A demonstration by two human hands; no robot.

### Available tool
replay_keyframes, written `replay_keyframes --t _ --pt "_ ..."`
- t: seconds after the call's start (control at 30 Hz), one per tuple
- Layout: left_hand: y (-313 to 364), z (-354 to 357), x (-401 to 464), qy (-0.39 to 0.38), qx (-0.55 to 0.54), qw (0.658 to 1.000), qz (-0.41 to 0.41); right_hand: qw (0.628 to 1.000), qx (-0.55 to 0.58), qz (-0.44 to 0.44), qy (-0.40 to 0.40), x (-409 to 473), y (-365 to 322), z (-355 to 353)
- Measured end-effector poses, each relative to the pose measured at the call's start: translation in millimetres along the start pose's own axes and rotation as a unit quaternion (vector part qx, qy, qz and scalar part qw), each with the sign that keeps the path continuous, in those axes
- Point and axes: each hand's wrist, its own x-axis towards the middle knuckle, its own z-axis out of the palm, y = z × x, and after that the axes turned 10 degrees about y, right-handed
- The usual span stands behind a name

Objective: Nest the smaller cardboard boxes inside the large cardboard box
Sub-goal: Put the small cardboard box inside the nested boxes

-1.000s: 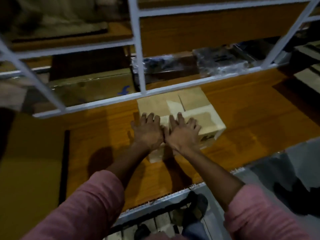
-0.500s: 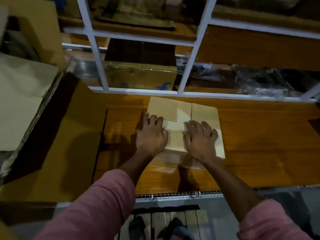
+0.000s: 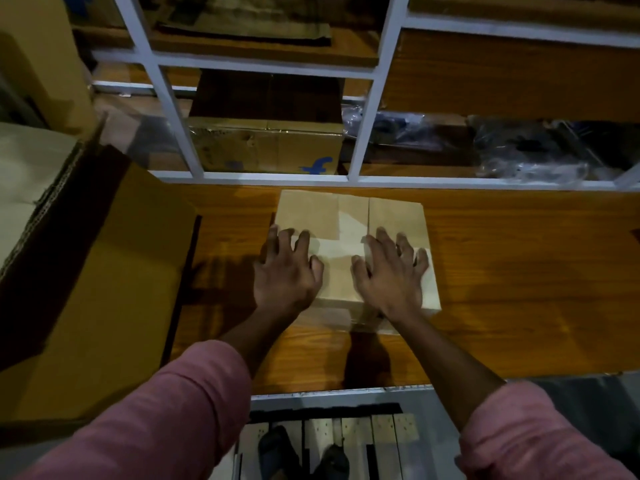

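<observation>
A small closed cardboard box (image 3: 346,216) sits on the wooden shelf board (image 3: 502,289), its top flaps folded over. My left hand (image 3: 285,271) lies on the box's near left part, fingers spread and slightly bent, pressing the top. My right hand (image 3: 391,275) rests on the near right part in the same way. A large open cardboard box (image 3: 104,289) stands at the left, its flap up; its inside is dark.
White metal rack bars (image 3: 367,98) cross the back. Behind them stands a taped brown carton (image 3: 266,147) with a blue logo, and plastic-wrapped goods (image 3: 519,150) lie to its right. Below the board's front edge are a pallet and my feet (image 3: 301,455).
The view has swung left, bringing the large open box into sight. My hands, side by side a second ago, have moved apart across the small box's top.
</observation>
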Motion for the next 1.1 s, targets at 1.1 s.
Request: replay_keyframes --t 1.1 --pt "7.3 -0.3 -29.9 -0.033 0.02 0.998 -0.046 0.997 0.014 -0.058 -0.055 -0.5 9.8 -7.3"
